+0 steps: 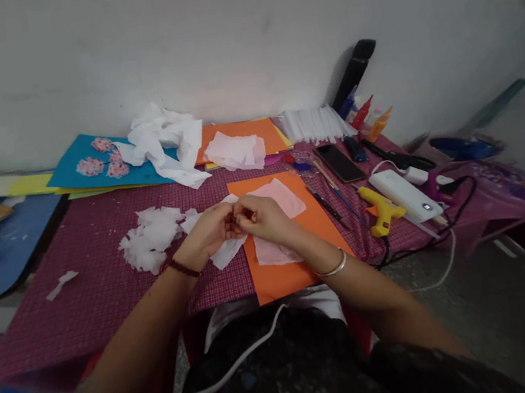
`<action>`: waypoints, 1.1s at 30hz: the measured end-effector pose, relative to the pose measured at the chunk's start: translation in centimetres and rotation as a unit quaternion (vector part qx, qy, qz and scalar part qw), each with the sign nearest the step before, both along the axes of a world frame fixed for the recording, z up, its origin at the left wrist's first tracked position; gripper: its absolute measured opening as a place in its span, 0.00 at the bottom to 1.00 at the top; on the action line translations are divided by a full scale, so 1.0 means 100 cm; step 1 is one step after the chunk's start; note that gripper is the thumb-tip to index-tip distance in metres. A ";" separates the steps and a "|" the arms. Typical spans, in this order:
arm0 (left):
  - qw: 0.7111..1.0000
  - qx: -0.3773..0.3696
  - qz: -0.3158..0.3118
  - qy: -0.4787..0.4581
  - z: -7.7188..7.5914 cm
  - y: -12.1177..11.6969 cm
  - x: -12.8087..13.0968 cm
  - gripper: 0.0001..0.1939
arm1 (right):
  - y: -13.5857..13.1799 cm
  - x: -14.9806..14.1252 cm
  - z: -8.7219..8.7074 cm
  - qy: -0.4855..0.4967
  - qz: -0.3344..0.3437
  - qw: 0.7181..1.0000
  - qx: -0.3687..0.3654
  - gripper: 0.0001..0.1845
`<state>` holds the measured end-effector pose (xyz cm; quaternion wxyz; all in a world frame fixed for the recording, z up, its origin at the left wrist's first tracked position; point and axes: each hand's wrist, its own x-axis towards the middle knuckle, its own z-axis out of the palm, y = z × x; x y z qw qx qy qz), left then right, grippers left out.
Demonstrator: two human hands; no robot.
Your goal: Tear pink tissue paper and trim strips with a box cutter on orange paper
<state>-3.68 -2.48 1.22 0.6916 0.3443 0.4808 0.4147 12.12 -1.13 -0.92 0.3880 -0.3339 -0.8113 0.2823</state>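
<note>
My left hand (213, 229) and my right hand (260, 216) meet over the left edge of an orange sheet (322, 240). The fingers of both are curled together at the tips, and whatever they pinch is too small to make out. Under and around them lie pieces of white tissue paper (225, 255). On the orange sheet rest pale pink tissue squares (281, 197), partly covered by my right hand and forearm. Left of my left hand sits a heap of torn white tissue (151, 240).
Crumpled white tissue (166, 139) and a blue sheet with pink flowers (84, 161) lie at the back. To the right are a phone (339, 162), a yellow glue gun (381, 209), a white power bank (407, 194) and clear glue sticks (311, 125). A white cable (224, 381) crosses my lap.
</note>
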 end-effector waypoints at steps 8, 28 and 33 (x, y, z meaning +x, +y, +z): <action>0.997 0.064 0.043 -0.015 0.004 0.000 -0.003 0.10 | 0.009 0.007 0.003 0.121 -0.003 0.986 -0.112 0.08; 0.991 0.130 -0.031 0.013 0.007 -0.006 -0.006 0.04 | 0.011 0.009 0.005 0.170 0.116 0.925 -0.319 0.27; 0.988 0.142 -0.053 0.000 0.008 -0.007 -0.009 0.02 | 0.011 0.012 0.004 0.171 0.141 0.924 -0.313 0.27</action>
